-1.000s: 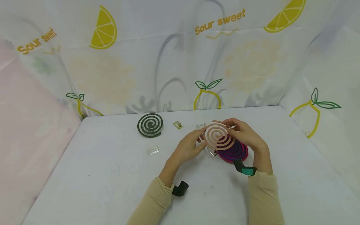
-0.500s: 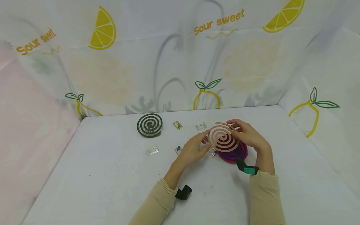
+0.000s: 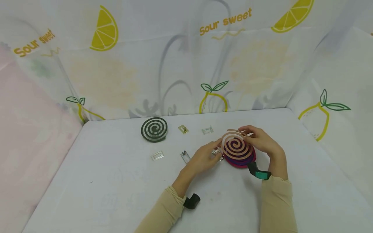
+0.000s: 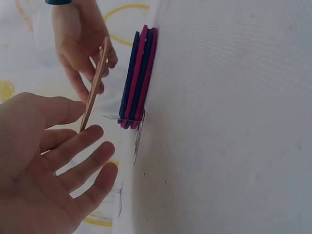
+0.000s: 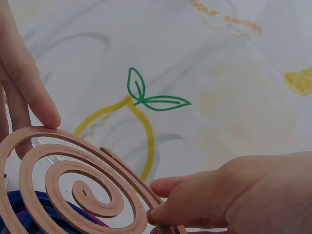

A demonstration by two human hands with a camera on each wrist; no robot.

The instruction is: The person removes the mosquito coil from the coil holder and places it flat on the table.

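A light brown mosquito coil (image 3: 234, 144) is held flat-side up between both hands in the head view. My left hand (image 3: 203, 157) pinches its left edge between thumb and index finger, the other fingers spread loosely. At the far right edge, my right hand (image 3: 263, 141) grips the coil with thumb and fingers. Beneath it lies a stack of purple and pink coils (image 3: 240, 165), partly covered. In the left wrist view the brown coil (image 4: 95, 90) stays apart from the stack (image 4: 139, 78). A metal coil stand (image 3: 217, 152) lies by the stack, half hidden by my left hand.
A dark green coil (image 3: 154, 129) lies at the back left of the white table (image 3: 116, 194). Several thin metal stands are scattered about: a gold one (image 3: 183, 129), a silver one (image 3: 207, 130), another (image 3: 157, 156). A printed cloth (image 3: 131, 71) rises behind the table.
Both hands have moved the brown coil to the right and slightly nearer, so it now covers more of the purple and pink stack. A metal stand beside my left hand has come into sight.
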